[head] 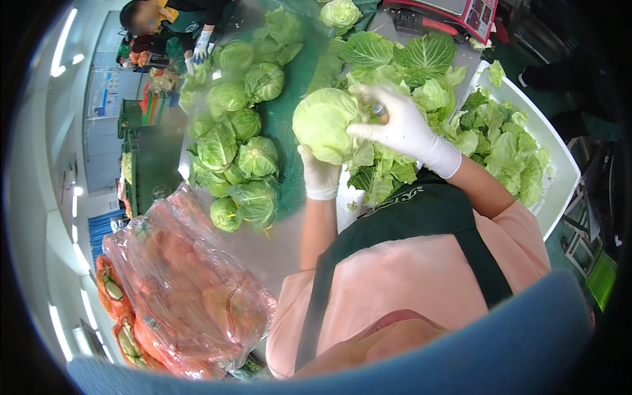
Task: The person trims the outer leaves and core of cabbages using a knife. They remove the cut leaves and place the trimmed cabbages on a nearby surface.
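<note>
A pale green cabbage head (326,123) is held up before me. My left hand (318,173), in a white glove, supports it from below and the near side. My right hand (395,121), also gloved in white, has its thumb and fingers at the cabbage's right side, by the stem end. A small tool with a metal-capped handle (379,109) shows within the right hand; its blade is hidden. Loose cabbage leaves (385,168) lie beneath and beyond the right hand. Whole cabbages (257,157) are piled to the left on a green net (286,123).
A white tub (563,173) of leaves stands at right. Behind are a red scale (474,17), a red-handled tool (439,26) and another cabbage (340,15). Plastic-wrapped orange net sacks (192,286) lie lower left. A co-worker's gloved hand (202,48) is at the far left pile.
</note>
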Motion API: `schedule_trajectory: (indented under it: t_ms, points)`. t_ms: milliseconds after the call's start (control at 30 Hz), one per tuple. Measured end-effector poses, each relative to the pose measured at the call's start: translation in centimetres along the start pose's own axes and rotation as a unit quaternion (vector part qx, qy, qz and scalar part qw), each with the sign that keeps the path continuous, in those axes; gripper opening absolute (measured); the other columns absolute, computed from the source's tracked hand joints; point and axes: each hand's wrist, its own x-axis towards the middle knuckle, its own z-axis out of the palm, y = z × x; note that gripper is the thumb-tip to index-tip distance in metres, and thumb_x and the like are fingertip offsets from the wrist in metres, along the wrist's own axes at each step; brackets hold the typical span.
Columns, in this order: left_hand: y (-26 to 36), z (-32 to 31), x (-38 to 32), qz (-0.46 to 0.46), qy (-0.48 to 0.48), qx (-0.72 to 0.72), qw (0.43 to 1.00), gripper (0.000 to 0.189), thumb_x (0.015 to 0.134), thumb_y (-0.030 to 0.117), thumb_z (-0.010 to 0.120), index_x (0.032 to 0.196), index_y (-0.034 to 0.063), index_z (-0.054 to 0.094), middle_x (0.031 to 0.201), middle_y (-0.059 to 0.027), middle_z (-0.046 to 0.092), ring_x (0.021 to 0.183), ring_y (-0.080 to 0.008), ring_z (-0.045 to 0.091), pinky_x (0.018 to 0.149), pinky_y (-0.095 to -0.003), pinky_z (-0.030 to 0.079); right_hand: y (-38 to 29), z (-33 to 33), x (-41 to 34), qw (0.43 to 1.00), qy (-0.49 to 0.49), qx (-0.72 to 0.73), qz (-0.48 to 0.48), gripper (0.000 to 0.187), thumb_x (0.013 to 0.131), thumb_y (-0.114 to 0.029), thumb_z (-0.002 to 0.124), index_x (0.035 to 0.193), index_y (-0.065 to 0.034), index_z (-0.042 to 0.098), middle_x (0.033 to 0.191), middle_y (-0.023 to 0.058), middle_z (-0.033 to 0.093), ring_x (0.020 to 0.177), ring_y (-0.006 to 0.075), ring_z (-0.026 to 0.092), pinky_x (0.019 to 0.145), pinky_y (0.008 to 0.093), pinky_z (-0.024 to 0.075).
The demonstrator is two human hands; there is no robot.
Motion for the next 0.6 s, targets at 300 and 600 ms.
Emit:
schedule_trajectory:
  t_ms: [300, 600]
  points:
    - [-1.8, 1.8, -0.4, 0.033, 0.07, -0.079, 0.994, 0.108, 0.077, 0.079, 0.057, 0.155, 0.0135, 0.02, 0.157, -0.0129, 0.029, 0.142, -0.0335, 0.033, 0.118, -0.0516, 0.029, -1.3, -2.0, -0.5, 0.996, -0.085, 0.033, 0.024, 0.052, 0.082, -0.031, 0.072, 0.126, -0.0062, 0.061, 0.072, 0.0089, 0.064, 0.062, 0.018, 0.059, 0.063, 0.0309, 0.0503]
    - [-2.0, -0.5, -0.7, -0.132, -0.062, -0.5, 0.854, 0.081, 0.087, 0.055, 0.058, 0.153, 0.018, 0.029, 0.157, -0.0138, 0.027, 0.137, -0.0385, 0.035, 0.088, -0.0533, 0.054, 3.5, -4.0, 1.4, 0.944, -0.136, 0.189, 0.233, 0.036, 0.084, -0.014, 0.062, 0.119, -0.0054, 0.065, 0.075, 0.0016, 0.067, 0.054, 0.0122, 0.061, 0.05, 0.029, 0.0498]
